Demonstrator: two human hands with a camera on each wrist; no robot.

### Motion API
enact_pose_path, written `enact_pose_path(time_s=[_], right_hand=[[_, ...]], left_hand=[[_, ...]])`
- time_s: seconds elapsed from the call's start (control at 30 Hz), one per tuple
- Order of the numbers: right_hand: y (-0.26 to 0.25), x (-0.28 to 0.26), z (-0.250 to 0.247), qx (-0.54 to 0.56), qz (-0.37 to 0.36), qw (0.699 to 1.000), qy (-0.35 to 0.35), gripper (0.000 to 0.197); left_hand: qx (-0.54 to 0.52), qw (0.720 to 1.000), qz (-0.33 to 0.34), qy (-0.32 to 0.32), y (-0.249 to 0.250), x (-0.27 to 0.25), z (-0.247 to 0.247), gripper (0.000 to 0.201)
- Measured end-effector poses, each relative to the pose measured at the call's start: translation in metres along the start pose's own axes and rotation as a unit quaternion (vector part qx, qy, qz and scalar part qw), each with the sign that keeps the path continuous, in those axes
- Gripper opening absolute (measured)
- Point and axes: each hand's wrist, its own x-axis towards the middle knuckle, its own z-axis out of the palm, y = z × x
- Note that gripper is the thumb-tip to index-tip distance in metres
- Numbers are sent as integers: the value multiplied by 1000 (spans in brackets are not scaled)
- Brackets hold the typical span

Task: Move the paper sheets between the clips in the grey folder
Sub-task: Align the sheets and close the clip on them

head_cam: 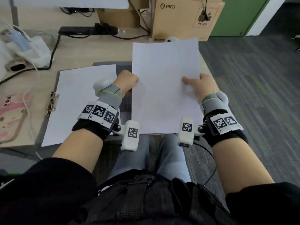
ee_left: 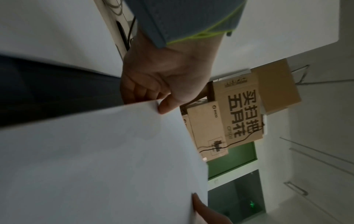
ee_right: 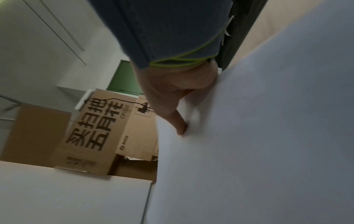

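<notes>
Both hands hold a white paper sheet [head_cam: 164, 88] up over the right half of the open grey folder [head_cam: 125, 65]. My left hand [head_cam: 128, 82] pinches its left edge, thumb [ee_left: 164, 106] on top and fingers underneath. My right hand [head_cam: 194, 85] grips the right edge with the thumb [ee_right: 180, 124] pressed on the sheet [ee_right: 268, 136]. More white paper [head_cam: 81, 101] lies on the folder's left half beside the metal clip [head_cam: 52, 101]. A second metal clip [ee_right: 229, 25] shows in the right wrist view. The held sheet [ee_left: 95, 159] hides most of the folder's right half.
Cardboard boxes [head_cam: 181, 17] stand at the table's far edge, with a black power strip [head_cam: 87, 30] and cables to their left. White bags and face masks [head_cam: 24, 44] lie at the far left. A pink case [head_cam: 11, 116] sits at the left edge. Carpet floor [head_cam: 251, 86] lies to the right.
</notes>
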Motion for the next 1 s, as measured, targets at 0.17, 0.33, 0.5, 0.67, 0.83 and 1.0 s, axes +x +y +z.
enact_pose_path(time_s=[0.17, 0.33, 0.5, 0.67, 0.83, 1.0], right_hand=[[23, 14, 8, -115, 76, 990, -36, 27], [19, 26, 5, -184, 126, 973, -63, 27], [15, 35, 4, -204, 115, 969, -76, 21], [19, 38, 4, -189, 103, 972, -91, 9], [24, 41, 4, -175, 98, 976, -85, 31], [26, 44, 4, -164, 99, 978, -83, 32]], left_hand=[[113, 985, -100, -82, -21, 10, -7, 14], [174, 979, -101, -18, -16, 29, -9, 14], [167, 977, 70, 117, -1, 58, -7, 22], [121, 983, 115, 69, 22, 82, 14, 47], [83, 986, 143, 11, 26, 91, 32, 60], [148, 966, 173, -120, 25, 103, 48, 71]])
